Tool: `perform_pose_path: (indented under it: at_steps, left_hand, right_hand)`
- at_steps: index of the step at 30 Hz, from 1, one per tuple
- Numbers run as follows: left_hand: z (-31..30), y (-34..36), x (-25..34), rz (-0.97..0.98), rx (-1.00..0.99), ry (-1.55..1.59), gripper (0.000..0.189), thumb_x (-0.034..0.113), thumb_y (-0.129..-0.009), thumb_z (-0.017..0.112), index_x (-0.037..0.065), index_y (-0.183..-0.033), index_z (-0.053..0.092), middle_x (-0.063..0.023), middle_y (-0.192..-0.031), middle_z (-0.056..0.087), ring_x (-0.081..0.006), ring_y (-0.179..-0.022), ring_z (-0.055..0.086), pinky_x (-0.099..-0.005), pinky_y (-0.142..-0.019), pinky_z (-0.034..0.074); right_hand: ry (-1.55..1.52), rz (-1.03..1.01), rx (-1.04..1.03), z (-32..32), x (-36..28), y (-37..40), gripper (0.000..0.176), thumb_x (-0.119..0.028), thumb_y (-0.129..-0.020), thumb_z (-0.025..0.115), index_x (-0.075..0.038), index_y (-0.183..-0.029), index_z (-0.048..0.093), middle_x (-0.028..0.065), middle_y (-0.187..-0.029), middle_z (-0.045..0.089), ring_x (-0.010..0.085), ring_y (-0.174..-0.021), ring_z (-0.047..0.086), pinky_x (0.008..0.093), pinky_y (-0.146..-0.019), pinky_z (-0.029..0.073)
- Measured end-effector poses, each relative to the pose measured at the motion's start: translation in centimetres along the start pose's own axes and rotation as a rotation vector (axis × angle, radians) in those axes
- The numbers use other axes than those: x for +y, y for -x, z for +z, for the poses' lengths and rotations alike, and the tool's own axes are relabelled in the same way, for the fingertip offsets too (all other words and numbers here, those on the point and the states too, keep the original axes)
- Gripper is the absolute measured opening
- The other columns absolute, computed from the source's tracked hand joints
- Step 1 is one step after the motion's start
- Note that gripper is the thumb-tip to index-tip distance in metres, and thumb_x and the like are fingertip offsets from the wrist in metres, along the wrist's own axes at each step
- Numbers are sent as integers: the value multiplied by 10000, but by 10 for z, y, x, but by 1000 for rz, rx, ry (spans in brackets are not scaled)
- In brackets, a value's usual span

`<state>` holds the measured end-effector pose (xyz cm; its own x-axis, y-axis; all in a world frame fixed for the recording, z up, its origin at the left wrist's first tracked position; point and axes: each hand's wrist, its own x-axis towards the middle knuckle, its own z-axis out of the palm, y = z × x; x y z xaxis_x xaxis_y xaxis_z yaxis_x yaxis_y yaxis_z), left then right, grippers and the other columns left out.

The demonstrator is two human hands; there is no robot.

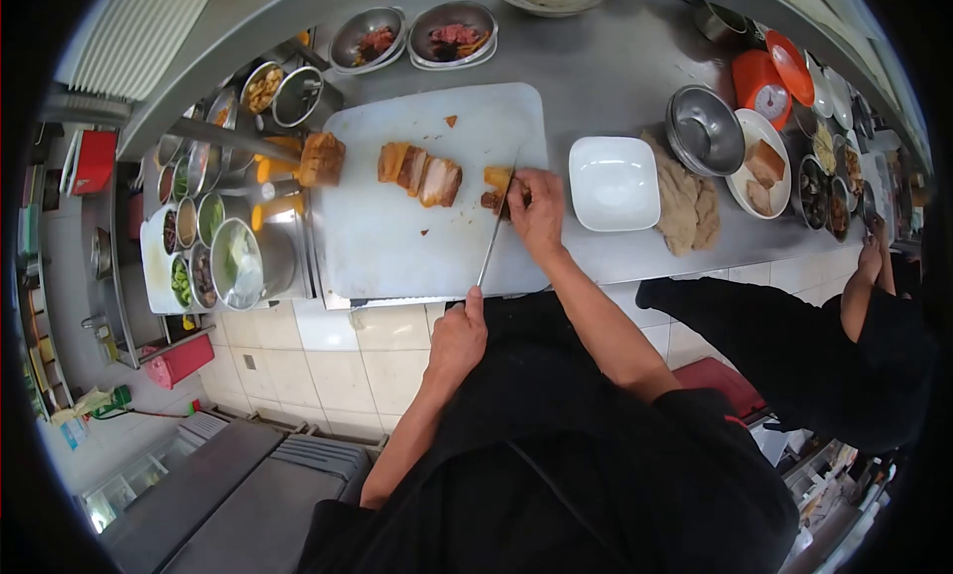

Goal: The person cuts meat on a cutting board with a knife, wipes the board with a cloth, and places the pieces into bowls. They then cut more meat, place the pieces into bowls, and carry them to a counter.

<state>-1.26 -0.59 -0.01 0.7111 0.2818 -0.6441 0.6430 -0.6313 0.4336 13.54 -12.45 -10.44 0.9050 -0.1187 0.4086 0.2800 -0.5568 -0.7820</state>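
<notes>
My left hand [460, 338] is closed around the handle of a knife [490, 248] at the near edge of the white cutting board [372, 247]. The blade points away from me and stands against a browned chunk of pork belly [494, 178]. My right hand [537, 211] has its fingers bent down on the meat to the right of the blade, partly hiding it. Further left on the board lie sliced pork belly pieces [421, 174], and a browned block of pork [323, 159] sits at its left edge. Small crumbs are scattered about.
To the right stand a white square bowl [614, 184], a brown cloth [685, 212], stacked metal bowls [706, 129], a plate of meat [764, 164] and an orange scale [762, 90]. Ingredient containers [241, 264] crowd the left. Another person's hand [874, 239] shows far right.
</notes>
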Motion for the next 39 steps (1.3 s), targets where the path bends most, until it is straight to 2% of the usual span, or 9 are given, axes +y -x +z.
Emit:
perform_pose_path:
  at_steps: [4,10,12,18,25,28,33,36,39]
  left_hand:
    - [12,-24,0,103,36,24,721,480,-1019,289,-117,-815,637,-403,-866,596,-566,-902,572,-557,-829,463]
    - [-3,-23,5,43,12,67,788,545,-1006,273,-135,-843,636,-398,-861,596,-545,-905,579,-540,-835,448]
    - [-11,-14,2,26,-5,91,798,558,-1003,270,-136,-847,633,-394,-863,598,-540,-909,578,-536,-838,444]
    - [-20,3,6,-15,1,141,810,572,-1001,249,-126,-827,621,-387,-852,592,-534,-899,576,-534,-833,440]
    - [-33,-33,5,86,256,-48,713,545,-995,341,-81,-772,600,-358,-788,611,-527,-806,603,-542,-747,473]
    - [-44,-43,1,110,319,-188,683,558,-979,383,-52,-764,602,-336,-736,621,-505,-747,626,-560,-692,491]
    - [-58,-38,-11,157,279,-290,672,565,-975,388,-39,-769,599,-325,-704,620,-500,-719,630,-549,-672,500]
    - [-55,-38,-16,159,273,-275,668,564,-974,393,-38,-764,590,-323,-701,620,-497,-713,630,-549,-666,499]
    - [-51,-38,-13,149,287,-265,664,560,-975,396,-38,-758,584,-323,-695,617,-497,-708,628,-552,-661,496]
  right_hand:
    - [-53,-24,-14,-2,0,3,157,-50,-807,631,-38,-960,601,139,-909,607,345,-862,539,437,-756,463]
    - [-19,-16,-36,-8,-6,-2,175,-44,-829,615,-25,-1001,596,144,-932,606,332,-859,554,419,-761,472]
    - [-191,232,-51,-12,-10,0,203,-46,-850,604,-20,-1051,585,144,-976,602,287,-861,579,384,-774,488]
    - [-231,168,-74,-20,1,5,236,-10,-842,590,-26,-1077,580,137,-1002,598,244,-816,601,359,-737,506]
    - [-216,117,-113,-22,0,4,281,1,-812,597,-34,-1091,590,138,-1009,602,265,-819,602,360,-739,505]
    - [-173,69,-98,-21,1,0,300,21,-817,598,-28,-1112,610,119,-984,609,204,-756,601,318,-692,503]
    - [-105,47,-178,-25,-3,-11,396,-50,-793,607,-31,-1189,599,176,-1167,572,330,-1041,568,387,-894,478]
    - [-25,48,-256,-19,-1,-18,406,-81,-785,608,-50,-1190,606,182,-1221,542,359,-1139,516,408,-970,436]
    - [-33,76,-364,-21,0,-20,407,-52,-749,582,-38,-1154,620,200,-1185,551,364,-1119,518,425,-953,446]
